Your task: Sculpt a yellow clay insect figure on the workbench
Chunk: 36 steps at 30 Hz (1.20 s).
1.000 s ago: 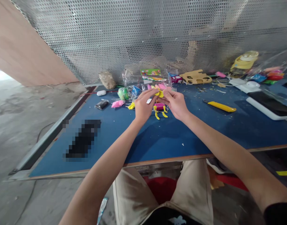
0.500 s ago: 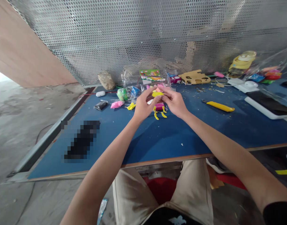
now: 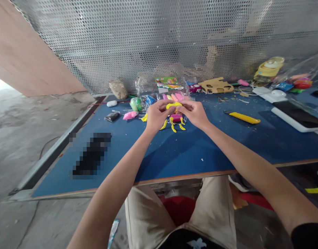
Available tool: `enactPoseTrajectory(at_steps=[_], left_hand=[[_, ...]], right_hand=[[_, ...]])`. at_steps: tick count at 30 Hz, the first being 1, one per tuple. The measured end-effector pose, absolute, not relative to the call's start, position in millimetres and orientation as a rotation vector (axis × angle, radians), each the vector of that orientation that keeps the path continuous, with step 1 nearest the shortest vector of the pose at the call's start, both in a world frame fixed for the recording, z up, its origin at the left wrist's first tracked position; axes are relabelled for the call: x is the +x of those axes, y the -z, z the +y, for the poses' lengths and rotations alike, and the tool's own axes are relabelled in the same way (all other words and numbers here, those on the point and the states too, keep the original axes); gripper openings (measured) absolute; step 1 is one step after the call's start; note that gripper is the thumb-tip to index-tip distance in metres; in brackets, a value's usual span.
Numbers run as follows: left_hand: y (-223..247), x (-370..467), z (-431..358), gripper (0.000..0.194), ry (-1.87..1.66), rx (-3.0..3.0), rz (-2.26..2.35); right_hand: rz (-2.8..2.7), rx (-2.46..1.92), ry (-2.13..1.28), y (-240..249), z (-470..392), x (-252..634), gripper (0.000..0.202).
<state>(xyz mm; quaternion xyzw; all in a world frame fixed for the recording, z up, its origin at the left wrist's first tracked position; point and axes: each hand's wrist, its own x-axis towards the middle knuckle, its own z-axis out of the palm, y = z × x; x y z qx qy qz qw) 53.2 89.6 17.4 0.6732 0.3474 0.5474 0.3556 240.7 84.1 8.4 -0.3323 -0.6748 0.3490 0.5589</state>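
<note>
Between my two hands, just above the blue table, is a lump of yellow modelling clay. My left hand pinches its left side with thumb and fingers. On its right side my right hand grips it the same way. Right below them stands a magenta piece with several curved yellow clay legs, partly covered by my hands. Left of my left hand lie a yellow clay packet and a pink clay lump.
A yellow utility knife lies to the right, before a white power bank and phone. At the back are clay packets, a cut cardboard piece and a yellow-lidded bottle. A perforated metal screen closes off the rear.
Both hands have come slightly lower and closer together on the yellow clay, which now looks wider and more stretched sideways. Another yellow leg shows beside my left hand.
</note>
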Motion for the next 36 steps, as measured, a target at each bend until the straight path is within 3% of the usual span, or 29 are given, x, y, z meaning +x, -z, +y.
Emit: enactPoseTrajectory(at_steps=[3, 6, 11, 17, 23, 28, 36], left_hand=[[-20, 54, 87, 0.033, -1.405, 1.815, 0.946], [-21, 55, 83, 0.044, -1.319, 1.831, 0.861], [-17, 57, 85, 0.045, -1.256, 1.644, 0.653], [-10, 58, 90, 0.051, -1.333, 1.582, 0.777], [-17, 54, 91, 0.041, -1.549, 1.821, 0.933], [-14, 53, 96, 0.029, -1.603, 1.883, 1.008], [-17, 60, 88, 0.053, -1.387, 1.65, 0.774]], right_hand=[[-1.539, -0.794, -0.772, -5, 86, 240, 0.047], [-1.487, -0.806, -0.71, -3, 90, 242, 0.042], [-1.46, -0.851, -0.612, -3, 93, 246, 0.041], [-1.589, -0.873, -0.571, -9, 78, 241, 0.041], [-1.728, -0.737, -0.797, -14, 66, 235, 0.054], [-1.565, -0.717, -0.733, -13, 75, 239, 0.052], [-1.551, -0.769, -0.653, -10, 84, 242, 0.053]])
